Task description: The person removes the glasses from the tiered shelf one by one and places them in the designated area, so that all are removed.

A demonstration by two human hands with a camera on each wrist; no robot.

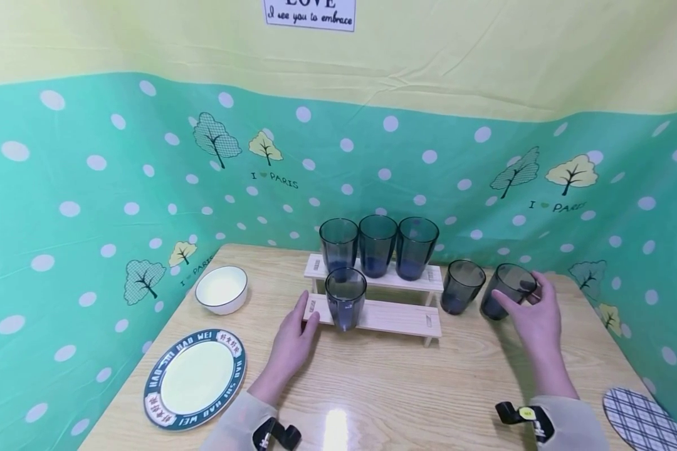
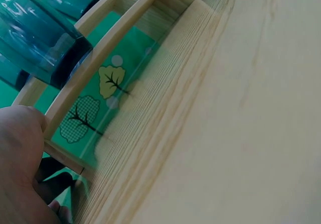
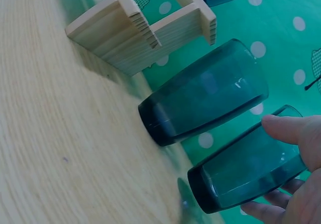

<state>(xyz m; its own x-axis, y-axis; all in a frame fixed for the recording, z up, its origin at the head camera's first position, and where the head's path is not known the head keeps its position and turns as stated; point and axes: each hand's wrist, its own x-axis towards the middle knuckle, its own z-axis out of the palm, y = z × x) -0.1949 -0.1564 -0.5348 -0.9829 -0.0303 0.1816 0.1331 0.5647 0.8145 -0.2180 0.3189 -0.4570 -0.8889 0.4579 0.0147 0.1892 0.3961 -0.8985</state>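
Observation:
My right hand [image 1: 536, 316] holds a dark tinted drinking glass [image 3: 241, 169] at the right of the table, thumb on the near side and fingers round the far side. A second, similar glass [image 3: 210, 91] stands on the table just left of it. At the centre is a two-tier wooden rack [image 1: 397, 316]. Its lower left end is gripped by my left hand [image 1: 293, 341], with the thumb at the top board in the left wrist view. One glass [image 1: 346, 299] stands on the lower tier near that hand. Three more glasses [image 1: 378, 245] stand side by side on the upper tier.
A white bowl [image 1: 222, 289] stands at the back left, with a blue-rimmed plate [image 1: 239, 369] nearer the front. A checked round mat [image 1: 645, 416] lies at the right edge. Behind the wooden table [image 1: 383, 388] hangs a green dotted curtain [image 1: 327, 156], close to the rack and glasses.

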